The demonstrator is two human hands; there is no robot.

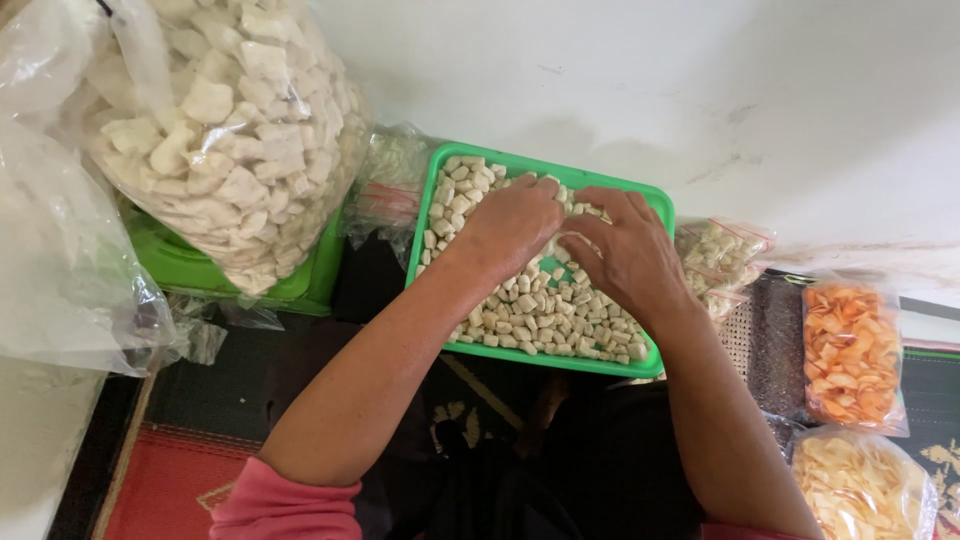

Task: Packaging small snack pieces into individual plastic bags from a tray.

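A green plastic tray [445, 158] lies in front of me, holding several small pale cream cracker cubes [530, 310]. My left hand [505, 228] rests palm down on the cubes in the tray's far half, fingers curled into the pile. My right hand [625, 255] is beside it, fingers spread and bent, touching the cubes near the tray's middle right. The two hands nearly meet at their fingertips. Whether either hand pinches any cubes is hidden by the fingers.
A big clear bag of larger white chunks [225, 130] sits on a green container [190, 270] at left. Small sealed bags of cubes [725, 255] lie right of the tray. A bag of orange chips [852, 355] and another of pale chips [860, 490] are at far right.
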